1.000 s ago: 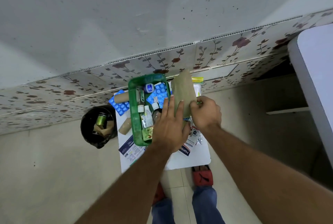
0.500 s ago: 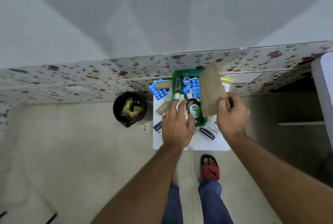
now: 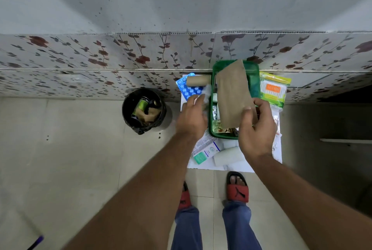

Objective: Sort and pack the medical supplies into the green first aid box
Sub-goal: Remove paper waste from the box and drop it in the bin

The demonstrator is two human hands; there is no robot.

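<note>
The green first aid box point(image 3: 255, 80) stands on a small white table point(image 3: 237, 168) against the wall, with vials and sachets inside. My right hand point(image 3: 256, 131) pinches a brown paper envelope point(image 3: 233, 92) by its lower corner and holds it upright over the box, hiding much of the inside. My left hand point(image 3: 192, 117) is just left of the box, fingers closed on a small white item point(image 3: 206, 91) that is too blurred to identify. A blue blister pack point(image 3: 188, 90) and a brown roll point(image 3: 198, 81) lie left of the box.
A yellow-green cotton swab pack point(image 3: 273, 90) lies right of the box. A white-green medicine carton point(image 3: 205, 152) and a white bandage roll point(image 3: 228, 156) lie in front of it. A black bin point(image 3: 144, 109) with rubbish stands on the floor to the left. The tiled wall is right behind.
My left hand has come off the box and moved left, now with a white item in its fingers. The right hand keeps the envelope, held more upright over the box.
</note>
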